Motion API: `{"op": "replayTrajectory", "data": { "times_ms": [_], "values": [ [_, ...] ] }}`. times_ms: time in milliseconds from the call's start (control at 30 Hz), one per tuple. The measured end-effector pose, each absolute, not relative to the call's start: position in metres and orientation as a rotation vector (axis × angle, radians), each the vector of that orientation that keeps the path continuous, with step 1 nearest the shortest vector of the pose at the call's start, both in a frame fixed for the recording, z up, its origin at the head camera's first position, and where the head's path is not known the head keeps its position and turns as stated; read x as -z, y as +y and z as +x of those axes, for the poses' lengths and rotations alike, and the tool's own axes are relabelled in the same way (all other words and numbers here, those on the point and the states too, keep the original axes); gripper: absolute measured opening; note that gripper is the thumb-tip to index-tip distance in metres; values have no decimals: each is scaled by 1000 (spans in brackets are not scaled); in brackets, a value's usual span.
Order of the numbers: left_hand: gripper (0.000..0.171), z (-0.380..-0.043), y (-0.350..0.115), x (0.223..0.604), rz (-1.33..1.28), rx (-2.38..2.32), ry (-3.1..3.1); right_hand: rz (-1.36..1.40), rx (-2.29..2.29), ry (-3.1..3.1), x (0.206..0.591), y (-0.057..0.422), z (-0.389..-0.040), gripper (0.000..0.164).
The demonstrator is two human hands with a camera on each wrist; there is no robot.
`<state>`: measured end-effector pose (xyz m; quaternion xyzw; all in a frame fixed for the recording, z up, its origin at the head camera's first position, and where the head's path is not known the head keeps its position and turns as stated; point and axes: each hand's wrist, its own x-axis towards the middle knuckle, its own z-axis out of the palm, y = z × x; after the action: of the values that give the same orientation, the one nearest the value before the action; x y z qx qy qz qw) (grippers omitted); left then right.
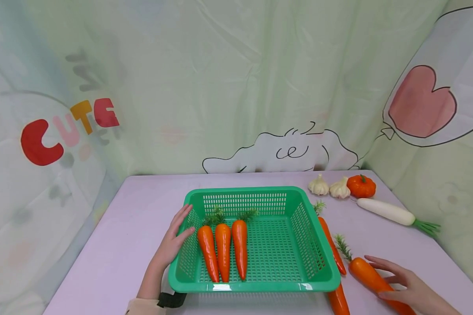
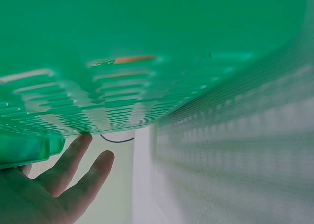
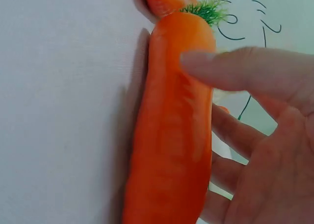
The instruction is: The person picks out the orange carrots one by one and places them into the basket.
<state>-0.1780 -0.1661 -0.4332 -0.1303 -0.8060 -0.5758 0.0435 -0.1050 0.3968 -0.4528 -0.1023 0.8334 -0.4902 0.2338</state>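
Note:
A green plastic basket (image 1: 256,286) stands mid-table with three carrots (image 1: 223,249) lying side by side in its left part, leafy tops pointing away. My left hand (image 1: 171,243) rests at the basket's left rim, thumb over the edge; its straight fingers (image 2: 93,177) show against the outer wall in the left wrist view. To the right of the basket, my right hand (image 1: 404,284) holds an orange carrot (image 1: 364,271) lying on the table. The thumb crosses that carrot (image 3: 171,126) in the right wrist view, and the other fingers bend along its far side, partly hidden.
Two more carrots, one farther back (image 1: 333,247) and one nearer (image 1: 339,302), lie along the basket's right side. Two garlic bulbs (image 1: 319,185), a small orange pumpkin (image 1: 361,187) and a white radish (image 1: 386,211) sit at the back right. A printed curtain (image 1: 228,87) hangs behind the table.

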Motion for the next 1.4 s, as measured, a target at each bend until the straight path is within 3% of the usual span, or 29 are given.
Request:
{"op": "replayTrajectory", "data": {
  "times_ms": [433, 900, 1400],
  "values": [
    [56, -178, -166, 433, -398, 1749, -2467, -142, 1308, 2277, 447, 384, -100, 64],
    [56, -178, -166, 434, -404, 1746, -2471, -122, 1289, 2332, 447, 384, -100, 63],
    [56, -177, -166, 433, -403, 1750, -2460, 68, 1372, 2304, 418, 366, -102, 58]
  ]
}}
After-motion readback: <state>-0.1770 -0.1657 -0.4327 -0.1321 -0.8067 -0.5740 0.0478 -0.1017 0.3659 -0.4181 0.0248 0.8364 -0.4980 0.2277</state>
